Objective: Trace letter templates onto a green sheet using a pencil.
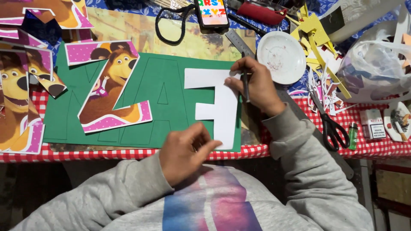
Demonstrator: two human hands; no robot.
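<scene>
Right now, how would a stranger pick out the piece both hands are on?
Find the green card sheet on the checked tablecloth. At its right end lies a plain white paper letter, pinned by the left hand and right hand. Unlike the cartoon-bear letter beside it, it is blank.

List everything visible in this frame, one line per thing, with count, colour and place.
Paper letter template: 1, white, on the green sheet under both hands.
Card sheet: 1, green, table centre.
Cartoon bear cut-out: 1, pink and brown, on the green sheet's left.
Plate: 1, white, upper right.
Scissors: 1, black handles, right.
Phone: 1, black, top centre.
Tablecloth: 1, red-white check.
Pen: 1, dark, in right hand.
Left hand: holds the template's lower edge.
Right hand: on the template's top.
</scene>
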